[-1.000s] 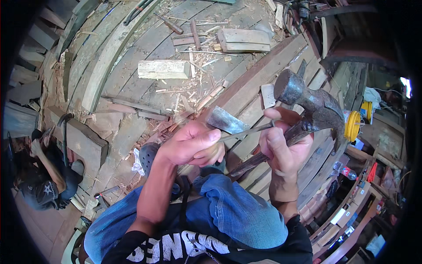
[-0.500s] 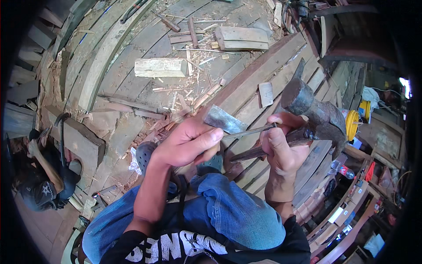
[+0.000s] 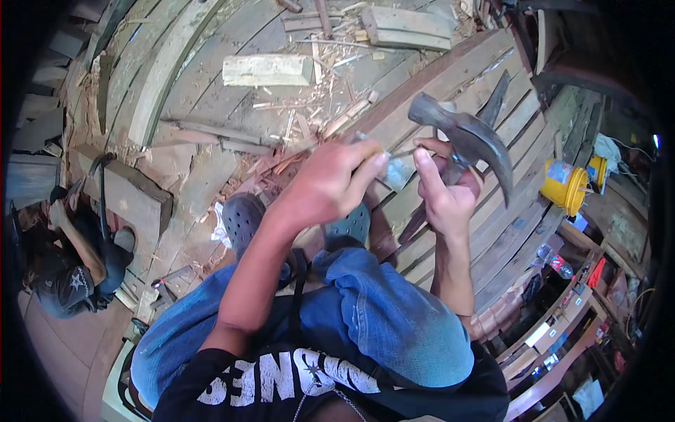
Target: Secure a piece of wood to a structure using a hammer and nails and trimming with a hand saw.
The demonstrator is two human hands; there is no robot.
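Observation:
My left hand [image 3: 330, 179] is closed, its thumb and fingers pinching a thin dark rod [image 3: 403, 152], perhaps a long nail. The rod's other end meets the fingertips of my right hand [image 3: 450, 197]. That hand also grips a claw hammer [image 3: 471, 133] by its wooden handle, with the metal head raised above the fist. Part of the handle is hidden behind the palm. Behind the rod, a flat grey metal plate [image 3: 399, 174] shows partly between my hands; I cannot tell whether it is held or lies on the planks.
Slatted planks [image 3: 492, 243] run under my right arm. Wood blocks [image 3: 267, 70], a curved beam [image 3: 169, 77] and shavings lie ahead. Yellow buckets [image 3: 562, 186] stand at right. Another person [image 3: 70, 260] crouches at left. My clogs [image 3: 242, 221] are below my left wrist.
Both hands have moved up, the left also to the right, so less of the rod shows between them. The hammer has turned, showing its head side-on. The view has shifted slightly.

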